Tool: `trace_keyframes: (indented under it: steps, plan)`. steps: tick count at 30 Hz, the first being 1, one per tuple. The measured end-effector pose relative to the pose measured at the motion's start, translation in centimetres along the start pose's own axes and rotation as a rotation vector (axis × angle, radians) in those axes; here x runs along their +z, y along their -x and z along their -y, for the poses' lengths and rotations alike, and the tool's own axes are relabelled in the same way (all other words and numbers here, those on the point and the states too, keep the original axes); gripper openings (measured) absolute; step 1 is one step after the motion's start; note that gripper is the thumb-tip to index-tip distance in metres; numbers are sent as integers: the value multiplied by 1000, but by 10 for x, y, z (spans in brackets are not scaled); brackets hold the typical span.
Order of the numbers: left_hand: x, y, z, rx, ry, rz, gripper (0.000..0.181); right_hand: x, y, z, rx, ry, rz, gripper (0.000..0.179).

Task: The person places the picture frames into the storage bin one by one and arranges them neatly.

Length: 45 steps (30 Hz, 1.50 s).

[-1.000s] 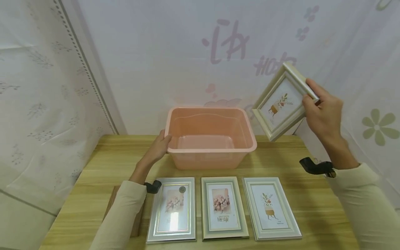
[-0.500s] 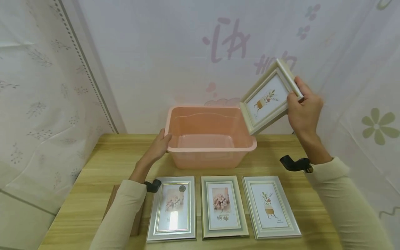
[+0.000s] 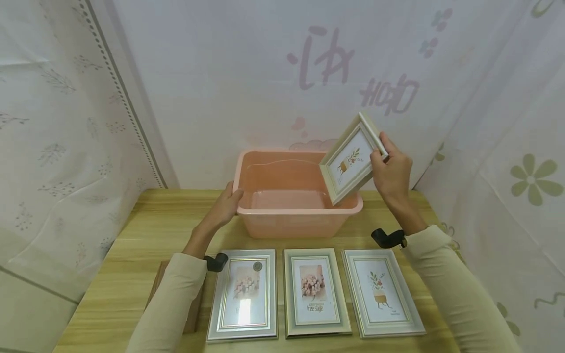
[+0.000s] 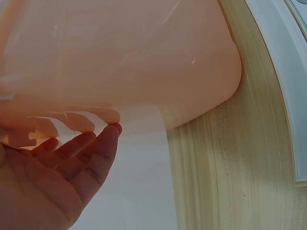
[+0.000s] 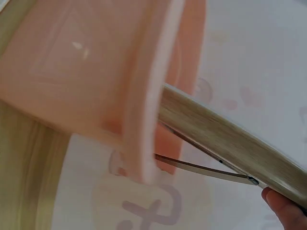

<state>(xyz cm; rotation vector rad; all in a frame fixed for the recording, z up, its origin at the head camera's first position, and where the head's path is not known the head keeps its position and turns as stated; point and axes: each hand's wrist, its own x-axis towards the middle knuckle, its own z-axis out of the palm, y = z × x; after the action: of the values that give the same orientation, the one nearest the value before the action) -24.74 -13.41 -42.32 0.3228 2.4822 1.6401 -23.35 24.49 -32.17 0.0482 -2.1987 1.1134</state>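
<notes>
A pink plastic basin point(image 3: 291, 224) stands at the back of the table. My left hand point(image 3: 225, 203) grips its left rim, thumb on the rim; in the left wrist view the fingers point(image 4: 103, 153) lie against the outer wall. My right hand point(image 3: 394, 171) holds a cream picture frame point(image 3: 355, 159) by its upper right edge. That frame is tilted, its lower corner dipping inside the basin's right end. In the right wrist view, its side and back stand point(image 5: 206, 170) reach past the basin's rim point(image 5: 144, 115).
Three picture frames lie in a row at the front: a silver one point(image 3: 225, 294), a cream-gold one point(image 3: 289, 294) and a white one point(image 3: 408, 314). A brown wooden piece point(image 3: 192, 314) is partly hidden under my left sleeve. Printed cloth point(image 3: 198, 98) hangs behind the table.
My right hand has carried the cream picture frame leftward and then down, from beside the basin into its right end. My left hand stays on the rim.
</notes>
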Motion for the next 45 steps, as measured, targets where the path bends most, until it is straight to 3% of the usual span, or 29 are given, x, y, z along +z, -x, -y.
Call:
trace_keyframes:
  steps: [13, 20, 23, 33, 39, 45]
  plan:
    - [1, -4, 1, -2, -22, 20, 53, 39, 20, -25, -130, 175, 99, 43]
    - [-3, 16, -38, -2, -19, 63, 48, 53, 26, -32, -140, 262, 181, 42]
    - [-4, 17, -39, -4, -24, 67, 48, 58, 27, -33, -125, 296, 226, 44]
    - [-3, -3, 0, -18, -37, 14, 54, 65, 29, -42, -166, 341, 321, 35]
    - [-5, -3, 2, -6, -44, -17, 54, 67, 28, -39, -134, 353, 372, 35]
    - [-2, -5, 2, -10, -39, -6, 54, 67, 24, -44, -197, 375, 412, 34]
